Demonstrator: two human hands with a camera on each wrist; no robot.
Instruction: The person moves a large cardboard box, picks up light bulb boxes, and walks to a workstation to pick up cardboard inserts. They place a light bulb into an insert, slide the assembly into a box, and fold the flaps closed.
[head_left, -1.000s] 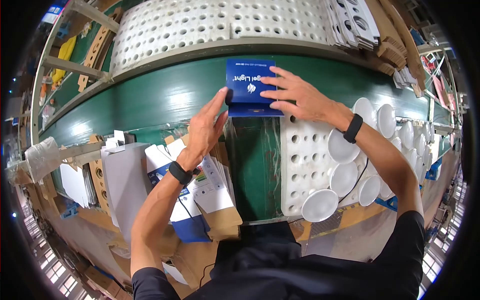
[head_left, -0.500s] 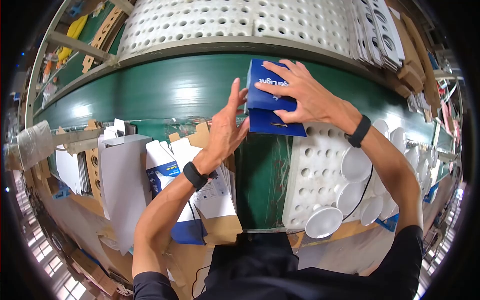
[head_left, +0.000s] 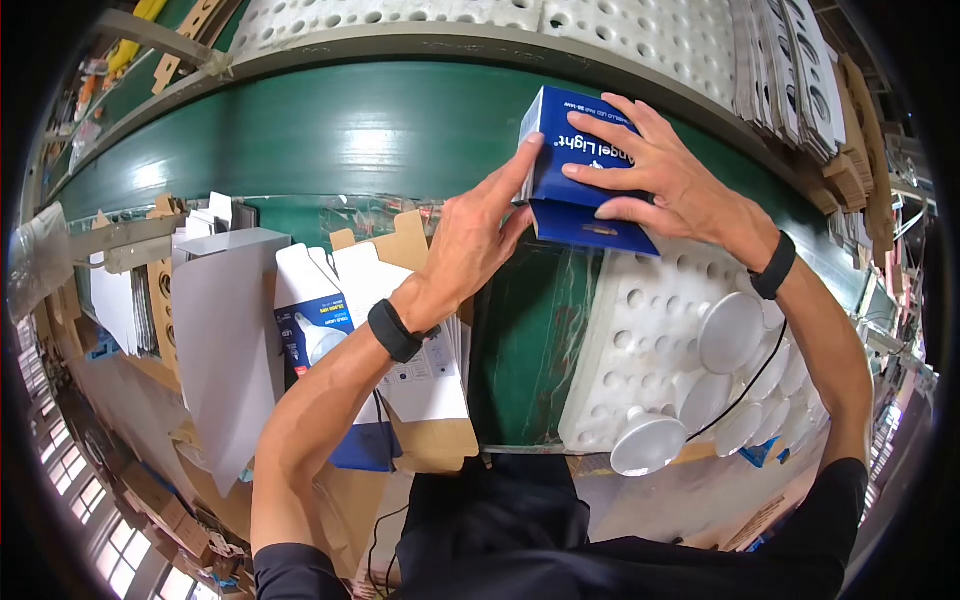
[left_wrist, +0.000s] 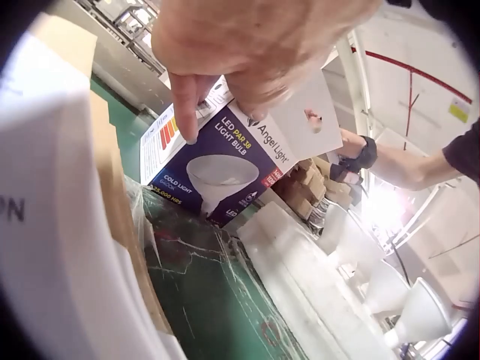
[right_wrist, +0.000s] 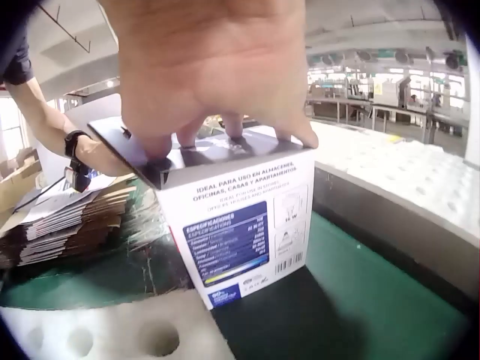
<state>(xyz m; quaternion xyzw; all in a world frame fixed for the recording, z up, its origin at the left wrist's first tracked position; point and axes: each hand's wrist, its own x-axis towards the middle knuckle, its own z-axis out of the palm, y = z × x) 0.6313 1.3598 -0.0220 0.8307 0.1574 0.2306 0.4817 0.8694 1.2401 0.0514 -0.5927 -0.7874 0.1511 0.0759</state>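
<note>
A blue and white light bulb box point(head_left: 560, 178) stands on the green bench top, its printed "Angel Light" panel facing up. A blue flap point(head_left: 592, 228) with a small slot sticks out on its near side. My right hand point(head_left: 685, 190) lies over the box with fingers spread, thumb by the flap. In the right wrist view those fingertips press on the top of the carton point(right_wrist: 251, 232). My left hand point(head_left: 470, 240) touches the left side with extended fingers. The left wrist view shows its index finger against the box's side point(left_wrist: 166, 142), close to the bulb picture.
White reflector bulbs point(head_left: 730, 335) stand in a holed foam tray point(head_left: 610, 370) at right. Flattened cartons point(head_left: 430, 375) are stacked below the left forearm, beside a grey-white folded sheet point(head_left: 225, 330). A metal rail point(head_left: 400, 48) and more holed foam run along the back.
The box has turned slightly, showing more of its left side, and its near flap is spread further out. The left hand has come against the box's side. The head view has shifted.
</note>
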